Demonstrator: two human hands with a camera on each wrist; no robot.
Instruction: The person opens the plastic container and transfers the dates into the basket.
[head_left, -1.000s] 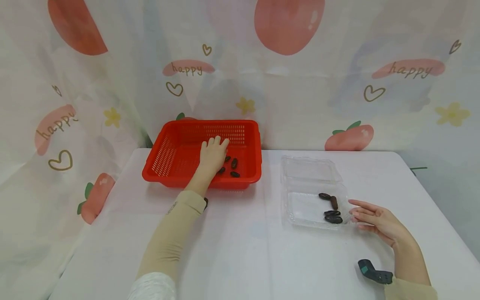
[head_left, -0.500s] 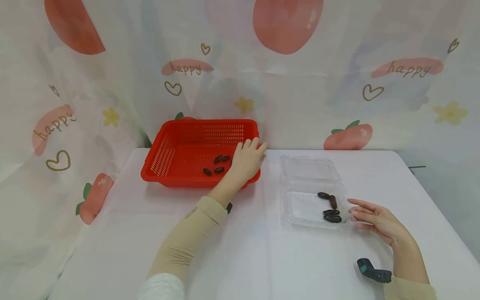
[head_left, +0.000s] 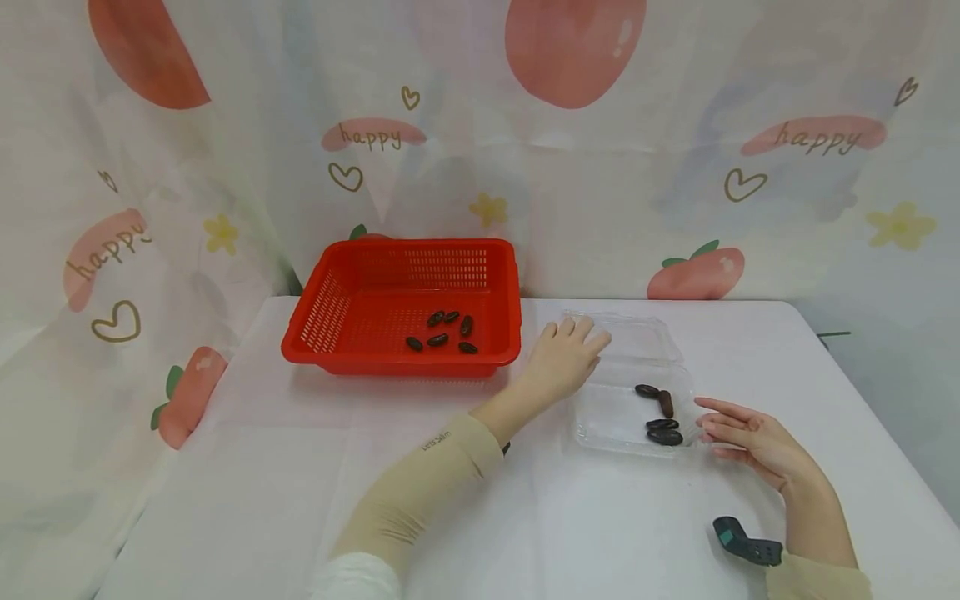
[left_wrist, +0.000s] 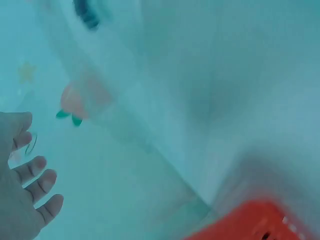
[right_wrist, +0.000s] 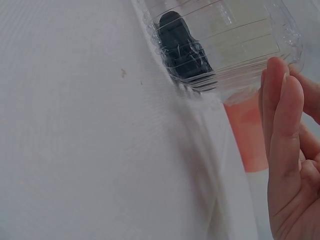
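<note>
You have five dark dates in the red basket and four more dates in the clear box, nine in all as far as the head view shows. In the basket two lie together toward the back, and three sit in a loose row in front of them. In the box one pair lies at the far right and another pair at the near right corner, all close to your right hand. The right wrist view shows only a dark clump of them pressed against the box wall, too blurred to count there.

Your left hand hovers at the box's left rim, fingers straight and slightly spread; whether it holds a date underneath I cannot tell. Your right hand lies on the white table just beside the box's right edge, fingers relaxed and nearly straight, its fingertips by the wall, holding nothing.

One small dark device sits by your right wrist.

The curtain behind carries the word "happy" three times, among peaches, hearts and flowers. Your left sleeve has small lettering, too small to read.
</note>
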